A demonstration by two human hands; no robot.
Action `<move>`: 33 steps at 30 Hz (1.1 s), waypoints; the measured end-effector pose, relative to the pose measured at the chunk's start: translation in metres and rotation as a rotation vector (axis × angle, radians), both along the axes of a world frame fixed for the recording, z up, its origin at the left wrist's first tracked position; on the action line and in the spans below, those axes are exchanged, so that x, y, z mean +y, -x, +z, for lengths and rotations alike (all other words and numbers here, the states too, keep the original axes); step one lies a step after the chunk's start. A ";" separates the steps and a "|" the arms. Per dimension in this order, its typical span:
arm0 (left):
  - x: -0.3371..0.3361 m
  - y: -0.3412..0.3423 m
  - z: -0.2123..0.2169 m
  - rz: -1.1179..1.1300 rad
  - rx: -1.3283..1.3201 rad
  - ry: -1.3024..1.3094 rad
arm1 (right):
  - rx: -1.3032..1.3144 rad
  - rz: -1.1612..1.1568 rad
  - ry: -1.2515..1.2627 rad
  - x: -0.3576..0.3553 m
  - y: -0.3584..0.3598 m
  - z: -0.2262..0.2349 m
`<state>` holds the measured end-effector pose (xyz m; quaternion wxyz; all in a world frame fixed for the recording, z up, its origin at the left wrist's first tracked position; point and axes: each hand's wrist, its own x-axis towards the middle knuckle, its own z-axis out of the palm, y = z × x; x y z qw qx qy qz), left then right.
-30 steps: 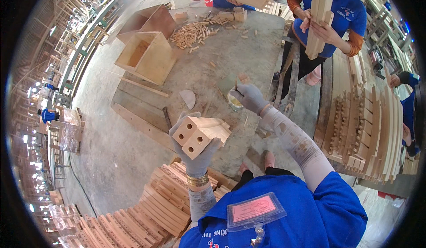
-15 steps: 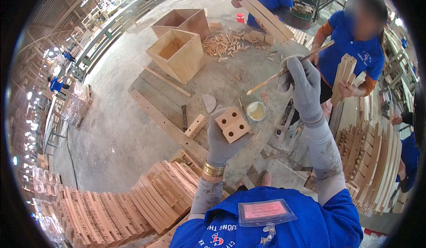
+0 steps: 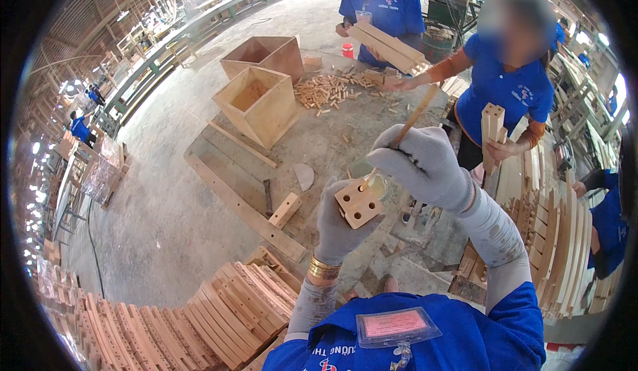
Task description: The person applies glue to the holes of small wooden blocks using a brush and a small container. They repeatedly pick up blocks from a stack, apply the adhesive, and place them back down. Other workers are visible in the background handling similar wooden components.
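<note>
Two wooden pieces (image 3: 359,206) lie side by side in my left hand (image 3: 334,235), gloved in grey, with their drilled ends facing up. Each end shows two round dark holes. My right hand (image 3: 428,168), in a matching glove, is closed around a thin wooden stick (image 3: 417,113). The lower tip of the stick points down at the far right hole; whether it goes inside cannot be made out. Partly covered by my right hand is a jar (image 3: 378,186) with something pale yellowish in it.
Wooden dowels (image 3: 325,92) lie heaped beside two open wooden boxes (image 3: 256,108). A small drilled block (image 3: 286,210) rests near a long board (image 3: 232,198). Stacked wooden parts (image 3: 219,311) stand at lower left. Two co-workers in blue (image 3: 508,89) hold wooden pieces across the table.
My right hand has come left and down, bringing the stick's tip from near the jar to the drilled ends. The co-worker at right has stretched an arm toward the other co-worker's pieces.
</note>
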<state>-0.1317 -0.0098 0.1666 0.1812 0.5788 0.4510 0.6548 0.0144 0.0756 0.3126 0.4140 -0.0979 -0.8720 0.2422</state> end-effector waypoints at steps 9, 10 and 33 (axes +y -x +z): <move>0.001 0.002 -0.007 -0.018 -0.001 0.003 | -0.069 0.005 -0.073 -0.003 0.008 0.002; 0.002 0.002 -0.009 -0.022 -0.006 0.000 | -0.056 0.012 -0.039 -0.004 0.008 0.002; 0.002 0.000 -0.006 0.016 -0.034 0.077 | -0.043 0.052 -0.083 -0.012 0.030 0.000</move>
